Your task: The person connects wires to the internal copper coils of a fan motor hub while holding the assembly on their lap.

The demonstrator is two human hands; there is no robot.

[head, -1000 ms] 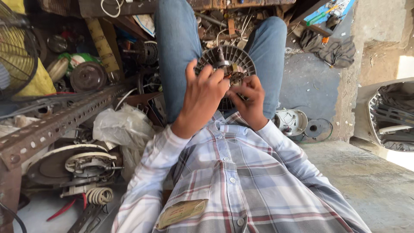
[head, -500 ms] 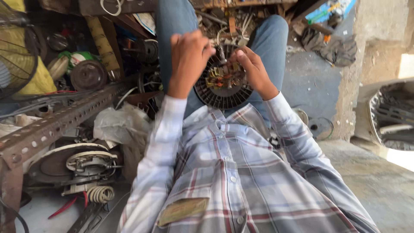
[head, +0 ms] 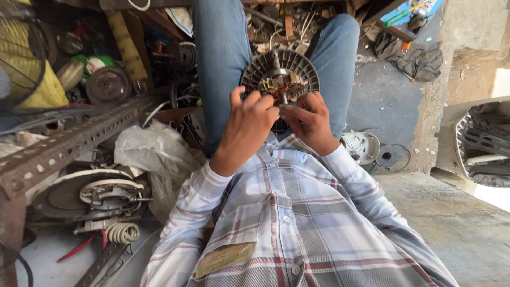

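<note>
Since 0.5 s ago, both hands have dropped toward the person's lap and come closer together, and the round motor part now sits above the fingers rather than under them. Left hand is curled at the lower left edge of the motor part, fingers bent and close together, fingertips touching the rim; how firmly it grips cannot be told. Right hand is at the lower right edge, fingers narrow and pressed against the underside near the central shaft. The motor part is a finned metal disc with copper windings in its middle, held between the 2 knees in blue jeans, tilted toward the camera. Plaid shirt sleeves run back to the body. To the left: a perforated steel angle bar, a crumpled white plastic bag, a second motor assembly with a coil of wire. To the right: a white round housing on the concrete floor.
</note>
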